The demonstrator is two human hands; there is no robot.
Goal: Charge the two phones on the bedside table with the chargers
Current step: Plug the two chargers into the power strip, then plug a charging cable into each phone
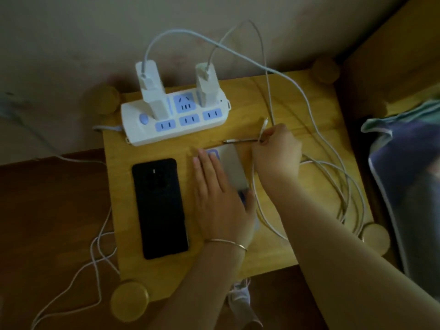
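A black phone lies face down on the yellow bedside table, left of centre. To its right lies a silver phone, with my left hand resting flat on it, thumb at its right edge. My right hand is pinched on the ends of two white charger cables; one plug points left, the other points up. Both cables run back to two white chargers plugged into a white power strip at the table's back.
Loose loops of white cable lie on the right part of the table. The strip's own cord trails over the dark floor at left. Bedding is close on the right. Round wooden posts mark the table's corners.
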